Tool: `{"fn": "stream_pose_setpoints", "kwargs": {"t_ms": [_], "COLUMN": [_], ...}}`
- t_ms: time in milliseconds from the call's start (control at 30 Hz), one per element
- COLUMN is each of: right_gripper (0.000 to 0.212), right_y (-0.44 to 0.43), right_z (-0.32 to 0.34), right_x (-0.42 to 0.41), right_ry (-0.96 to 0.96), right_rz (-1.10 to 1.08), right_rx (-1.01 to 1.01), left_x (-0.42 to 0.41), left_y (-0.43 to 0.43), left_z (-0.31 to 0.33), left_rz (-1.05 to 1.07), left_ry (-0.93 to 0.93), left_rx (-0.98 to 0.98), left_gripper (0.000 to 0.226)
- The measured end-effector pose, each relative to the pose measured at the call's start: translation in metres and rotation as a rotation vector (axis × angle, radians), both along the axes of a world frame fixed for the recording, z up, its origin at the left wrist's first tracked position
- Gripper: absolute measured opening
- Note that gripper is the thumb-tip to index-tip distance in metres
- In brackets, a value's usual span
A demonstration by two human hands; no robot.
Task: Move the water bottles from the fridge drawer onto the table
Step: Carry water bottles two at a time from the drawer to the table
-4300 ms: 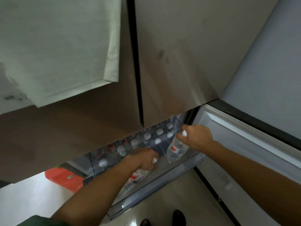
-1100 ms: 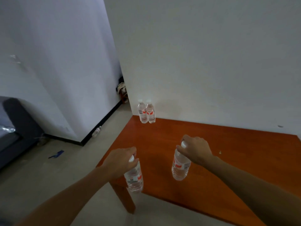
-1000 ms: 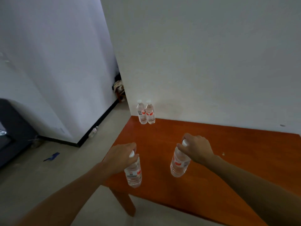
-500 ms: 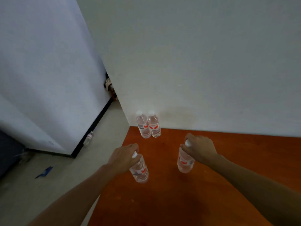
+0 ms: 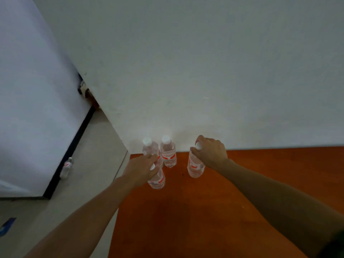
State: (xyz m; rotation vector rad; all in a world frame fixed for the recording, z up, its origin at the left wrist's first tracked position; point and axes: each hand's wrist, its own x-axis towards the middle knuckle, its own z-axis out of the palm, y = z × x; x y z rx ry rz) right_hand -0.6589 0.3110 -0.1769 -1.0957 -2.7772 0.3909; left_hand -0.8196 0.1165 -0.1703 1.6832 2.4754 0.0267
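Observation:
Two clear water bottles with white caps and red labels, one on the left [image 5: 149, 148] and one on the right [image 5: 168, 154], stand side by side at the far left corner of the orange-brown table [image 5: 204, 211], against the white wall. My left hand [image 5: 139, 170] grips the cap end of a third bottle [image 5: 158, 178], low over the table just in front of that pair. My right hand [image 5: 210, 151] grips the cap of a fourth bottle [image 5: 194, 165], upright to the right of the pair; I cannot tell whether either held bottle touches the table.
The white wall [image 5: 204, 71] rises right behind the table's far edge. Left of the table is grey floor with another small bottle [image 5: 66, 167] standing by a black baseboard. A blue scrap [image 5: 6, 225] lies on the floor at the lower left.
From the fridge drawer I have carried the two bottles to the table. Over the last second both hands moved forward and down toward the standing pair near the wall.

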Motion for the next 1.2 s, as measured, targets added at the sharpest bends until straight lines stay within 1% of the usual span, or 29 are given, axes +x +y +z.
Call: {"fn": "stream_pose_setpoints", "kwargs": {"t_ms": [200,300,400,467,533,667,767,867,933,1033,1200], "right_gripper": [0.040,0.042,0.045,0.046,0.050,0.061,0.061,0.049,0.043,0.036,0.032], "right_y": [0.002,-0.003,-0.010,-0.014,-0.016,-0.017,-0.018,-0.019,-0.021,-0.032,-0.074], "right_z": [-0.012,-0.020,-0.024,-0.025,-0.022,-0.011,0.002,0.020,0.030,0.044,0.068], "right_x": [-0.052,-0.067,-0.077,-0.079,-0.076,-0.052,-0.020,0.034,0.081,0.164,0.324], "right_ry": [-0.006,0.006,0.040,0.038,0.024,0.028,0.029,0.006,-0.022,-0.024,-0.016], "right_rz": [-0.090,-0.112,-0.118,-0.116,-0.099,-0.101,-0.149,-0.214,-0.249,-0.349,-0.535], "right_rx": [-0.005,-0.008,-0.007,-0.001,-0.010,-0.083,-0.091,-0.106,-0.083,-0.043,0.029], "left_x": [-0.036,-0.043,-0.046,-0.047,-0.049,-0.052,-0.038,-0.005,0.028,0.092,0.230], "left_y": [0.012,0.008,0.003,0.001,0.002,0.012,0.024,0.040,0.052,0.067,0.083], "left_z": [-0.013,-0.018,-0.021,-0.019,-0.017,-0.003,0.017,0.035,0.043,0.052,0.065], "left_rz": [-0.090,-0.087,-0.135,-0.149,-0.164,-0.120,-0.184,-0.268,-0.336,-0.426,-0.606], "left_ry": [-0.015,-0.085,-0.119,-0.162,-0.148,-0.102,-0.074,-0.073,-0.072,-0.083,-0.087], "left_rx": [0.085,0.144,0.197,0.229,0.268,0.363,0.400,0.416,0.411,0.376,0.323], "left_gripper": [0.032,0.034,0.034,0.031,0.028,0.026,0.024,0.024,0.024,0.023,0.020]}}
